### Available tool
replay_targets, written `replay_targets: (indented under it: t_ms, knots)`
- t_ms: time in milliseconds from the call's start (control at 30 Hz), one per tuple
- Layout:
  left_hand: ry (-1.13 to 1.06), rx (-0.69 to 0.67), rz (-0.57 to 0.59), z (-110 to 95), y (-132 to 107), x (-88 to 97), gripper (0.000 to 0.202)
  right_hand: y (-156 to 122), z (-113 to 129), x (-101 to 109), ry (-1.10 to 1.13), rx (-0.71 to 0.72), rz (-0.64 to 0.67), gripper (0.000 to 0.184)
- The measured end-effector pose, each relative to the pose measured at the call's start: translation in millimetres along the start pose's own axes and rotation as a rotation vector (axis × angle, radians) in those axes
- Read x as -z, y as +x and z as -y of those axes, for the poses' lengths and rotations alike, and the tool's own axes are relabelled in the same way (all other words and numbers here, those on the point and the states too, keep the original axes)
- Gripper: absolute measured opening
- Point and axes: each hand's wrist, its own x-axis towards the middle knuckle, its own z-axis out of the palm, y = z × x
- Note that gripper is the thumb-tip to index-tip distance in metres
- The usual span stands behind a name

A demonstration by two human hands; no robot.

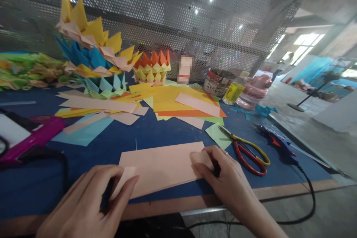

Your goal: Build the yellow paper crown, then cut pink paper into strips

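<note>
A pale pink strip of paper [164, 167] lies lengthwise near the front edge of the blue table. My left hand [92, 197] pinches its left end between thumb and fingers, and that end is bent upward. At the opposite end my right hand [223, 171] grips the paper with thumb and forefinger; this end curls up too. Just beyond my right hand are red-and-yellow-handled pliers or scissors [251, 156], with the tips over a pale green square of paper [219, 135].
Behind are stacked folded-paper crowns [96, 52], a smaller paper piece [153, 68] and coloured sheets [178, 100]. A purple tool [41, 134] sits left. On the right are a blue glue gun [279, 145] with a cord, a bottle [234, 89] and a round container [216, 81].
</note>
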Motion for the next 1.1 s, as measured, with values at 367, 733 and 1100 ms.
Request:
replay_targets:
  t_ms: [367, 733, 1100]
  knots:
    - [0.035, -0.543, 0.150, -26, -15, -10.5, 0.056, 0, 0, 0, 0.015, -0.002, -0.009, 0.036]
    - [0.115, -0.611, 0.154, -30, -21, -23.0, 0.071, -3, -1, -1, 0.054, 0.001, -0.001, 0.034]
    - [0.092, -0.541, 0.208, -31, -33, -27.8, 0.074, -3, -1, -1, 0.089, -0.021, 0.020, 0.037]
